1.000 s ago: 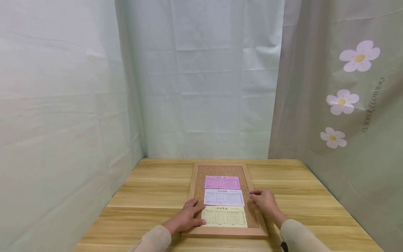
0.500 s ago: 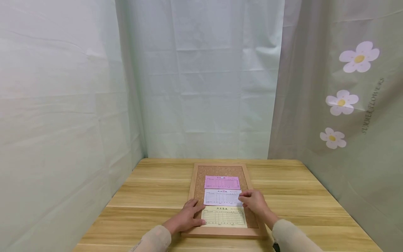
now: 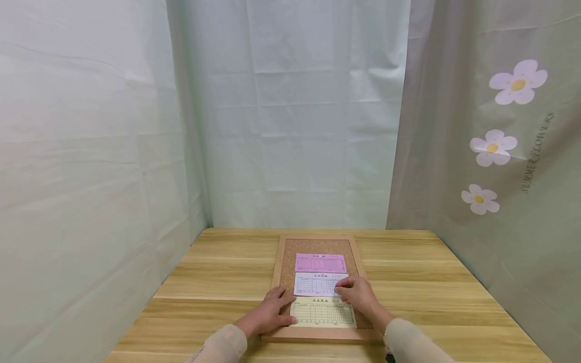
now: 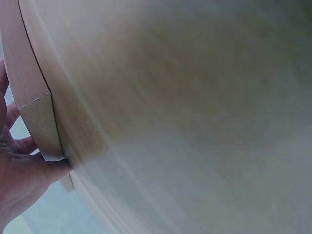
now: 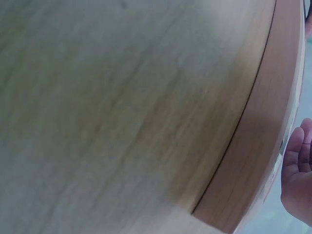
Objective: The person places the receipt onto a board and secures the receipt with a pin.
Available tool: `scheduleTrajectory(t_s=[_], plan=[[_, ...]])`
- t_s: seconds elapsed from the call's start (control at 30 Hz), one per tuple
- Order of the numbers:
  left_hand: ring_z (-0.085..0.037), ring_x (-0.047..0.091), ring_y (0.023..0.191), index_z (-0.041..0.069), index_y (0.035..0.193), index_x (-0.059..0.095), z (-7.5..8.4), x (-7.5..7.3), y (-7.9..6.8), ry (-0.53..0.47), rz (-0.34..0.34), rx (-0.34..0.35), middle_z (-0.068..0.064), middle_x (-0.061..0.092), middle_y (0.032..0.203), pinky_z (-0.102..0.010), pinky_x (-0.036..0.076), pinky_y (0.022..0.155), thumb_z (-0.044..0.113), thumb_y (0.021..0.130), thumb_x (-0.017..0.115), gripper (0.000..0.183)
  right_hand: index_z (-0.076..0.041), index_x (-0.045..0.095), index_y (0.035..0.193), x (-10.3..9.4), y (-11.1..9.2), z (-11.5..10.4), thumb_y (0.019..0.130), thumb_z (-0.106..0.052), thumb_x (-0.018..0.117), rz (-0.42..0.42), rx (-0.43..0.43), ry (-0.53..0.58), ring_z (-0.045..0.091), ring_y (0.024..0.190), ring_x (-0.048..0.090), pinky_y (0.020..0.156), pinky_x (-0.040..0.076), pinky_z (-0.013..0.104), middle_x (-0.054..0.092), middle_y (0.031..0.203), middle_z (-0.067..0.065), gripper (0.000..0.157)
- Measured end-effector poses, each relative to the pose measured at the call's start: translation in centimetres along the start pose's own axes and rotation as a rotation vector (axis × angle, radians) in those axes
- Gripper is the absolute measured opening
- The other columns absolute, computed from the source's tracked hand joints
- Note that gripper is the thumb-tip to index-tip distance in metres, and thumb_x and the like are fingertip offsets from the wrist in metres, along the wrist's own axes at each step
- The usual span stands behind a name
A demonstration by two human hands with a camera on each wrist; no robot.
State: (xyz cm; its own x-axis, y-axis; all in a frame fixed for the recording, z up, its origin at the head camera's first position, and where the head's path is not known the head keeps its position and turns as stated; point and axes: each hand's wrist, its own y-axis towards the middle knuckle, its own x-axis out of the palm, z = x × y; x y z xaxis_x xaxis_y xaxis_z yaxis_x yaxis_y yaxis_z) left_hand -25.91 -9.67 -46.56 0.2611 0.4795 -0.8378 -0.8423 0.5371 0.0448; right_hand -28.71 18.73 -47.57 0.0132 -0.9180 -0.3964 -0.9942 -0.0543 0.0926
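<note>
A wood-framed corkboard (image 3: 290,247) lies on the table with three printed paper slips in a column. The pink slip (image 3: 308,263) bears a pale pushpin (image 3: 321,256) at its top, the white slip (image 3: 310,286) a pink one. Nearest the person is the yellow slip (image 3: 317,315). My left hand (image 3: 269,313) rests on the board's left side, fingers spread, thumb on the yellow slip's lower left corner. Over the right part of the white and yellow slips, my right hand (image 3: 360,295) pinches a small purple pushpin, now hidden by the fingertips.
The wooden table (image 3: 218,282) extends around the board on both sides. Pale curtains (image 3: 299,126) hang behind and at the left. A flower-printed curtain (image 3: 522,227) closes off the right side.
My right hand has moved left from the board's right frame to over the slips, dipping slightly towards the yellow one. The left hand has stayed in place.
</note>
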Motion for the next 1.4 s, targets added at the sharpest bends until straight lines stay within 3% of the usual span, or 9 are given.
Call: scheduleTrajectory(t_s=[0.63, 1.03, 1.4], plan=[[-0.053, 0.019, 0.142, 0.001, 0.139, 0.055, 0.0, 0.0, 0.0, 0.004, 0.004, -0.004, -0.034, 0.03, 0.151, -0.067, 0.022, 0.109, 0.034, 0.089, 0.074, 0.063, 0.001, 0.074, 0.091, 2.1, 0.3, -0.5, 0.086, -0.004, 0.073, -0.045, -0.065, -0.037, 0.013, 0.066, 0.059, 0.059, 0.055, 0.028, 0.066, 0.078, 0.002, 0.007], [-0.054, 0.02, 0.141, 0.0, 0.138, 0.055, -0.1, 0.1, 0.0, 0.01, 0.01, 0.008, -0.035, 0.03, 0.15, -0.067, 0.022, 0.109, 0.033, 0.089, 0.075, 0.063, -0.007, 0.074, 0.091, 2.7, 0.2, -0.9, 0.088, -0.009, 0.073, -0.082, 0.019, -0.112, 0.014, 0.07, 0.057, 0.063, 0.052, 0.03, 0.063, 0.076, 0.0, 0.004], [-0.052, 0.02, 0.142, 0.003, 0.14, 0.054, -0.2, 0.1, 0.2, 0.006, -0.004, -0.016, -0.033, 0.029, 0.152, -0.067, 0.023, 0.109, 0.036, 0.089, 0.074, 0.063, -0.004, 0.075, 0.085, 2.7, 0.2, -0.4, 0.085, -0.011, 0.076, -0.083, -0.038, -0.171, 0.013, 0.067, 0.056, 0.061, 0.047, 0.03, 0.064, 0.073, -0.002, 0.007]])
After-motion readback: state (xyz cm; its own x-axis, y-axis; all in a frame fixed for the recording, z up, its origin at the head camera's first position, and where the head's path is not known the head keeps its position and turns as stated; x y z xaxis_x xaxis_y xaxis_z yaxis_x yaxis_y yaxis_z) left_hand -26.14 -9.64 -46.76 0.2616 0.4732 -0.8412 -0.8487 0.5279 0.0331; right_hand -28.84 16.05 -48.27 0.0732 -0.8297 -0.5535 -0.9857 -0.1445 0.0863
